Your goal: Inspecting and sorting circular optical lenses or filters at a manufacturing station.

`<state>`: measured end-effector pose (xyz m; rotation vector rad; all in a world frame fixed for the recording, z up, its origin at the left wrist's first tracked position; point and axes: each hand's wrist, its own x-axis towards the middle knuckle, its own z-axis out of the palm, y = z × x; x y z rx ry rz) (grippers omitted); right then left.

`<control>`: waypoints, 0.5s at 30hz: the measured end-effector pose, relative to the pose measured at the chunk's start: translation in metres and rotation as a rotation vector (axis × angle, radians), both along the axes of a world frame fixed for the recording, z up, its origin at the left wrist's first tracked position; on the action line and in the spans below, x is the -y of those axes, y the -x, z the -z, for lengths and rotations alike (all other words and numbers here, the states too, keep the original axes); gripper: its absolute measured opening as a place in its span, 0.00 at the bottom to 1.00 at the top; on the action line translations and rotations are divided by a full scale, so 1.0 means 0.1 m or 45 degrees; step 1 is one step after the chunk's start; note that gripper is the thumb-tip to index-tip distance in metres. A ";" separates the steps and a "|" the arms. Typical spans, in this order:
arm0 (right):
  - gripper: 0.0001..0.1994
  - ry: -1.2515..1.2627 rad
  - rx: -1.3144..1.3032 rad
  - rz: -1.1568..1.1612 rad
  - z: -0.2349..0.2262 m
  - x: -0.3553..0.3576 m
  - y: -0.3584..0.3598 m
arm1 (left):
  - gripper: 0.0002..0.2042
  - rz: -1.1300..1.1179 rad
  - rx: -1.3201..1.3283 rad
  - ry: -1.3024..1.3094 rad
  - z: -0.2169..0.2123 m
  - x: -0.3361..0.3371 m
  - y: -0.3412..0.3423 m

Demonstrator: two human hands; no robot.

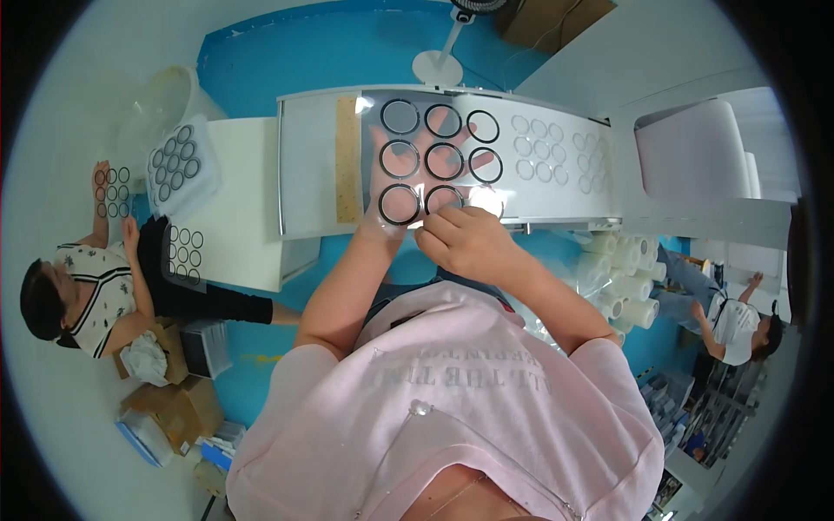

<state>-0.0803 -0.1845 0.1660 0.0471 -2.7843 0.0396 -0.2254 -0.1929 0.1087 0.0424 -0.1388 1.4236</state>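
A clear plastic sheet (421,137) bearing rows of black rings is in front of me, over the white table. My left hand (400,161) lies beneath it, seen through the plastic, palm against the sheet with the fingers spread. At the sheet's near edge, by the bottom middle ring (444,187), is my right hand (465,239), its fingers curled and pressed together. Whatever those fingertips pinch is hidden. Glare washes out the ring at the near right corner.
Right on the white table (313,165) lie sheets of pale rings (539,143); a tan strip (347,161) lies left. A co-worker (104,286) at left handles a similar sheet. Another person (725,317) is at far right, beyond white rolls (630,282). A fan stand (437,68) is behind.
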 end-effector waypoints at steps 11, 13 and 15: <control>0.09 0.129 -0.162 0.239 0.29 0.33 -0.04 | 0.42 0.061 -0.069 -0.032 -0.10 0.07 -0.15; 0.09 0.133 -0.166 0.251 0.33 0.34 -0.09 | 0.41 0.168 0.318 -0.062 -0.18 0.18 -0.13; 0.09 0.135 -0.171 0.259 0.35 0.36 -0.14 | 0.41 0.178 0.417 -0.089 -0.20 0.19 -0.16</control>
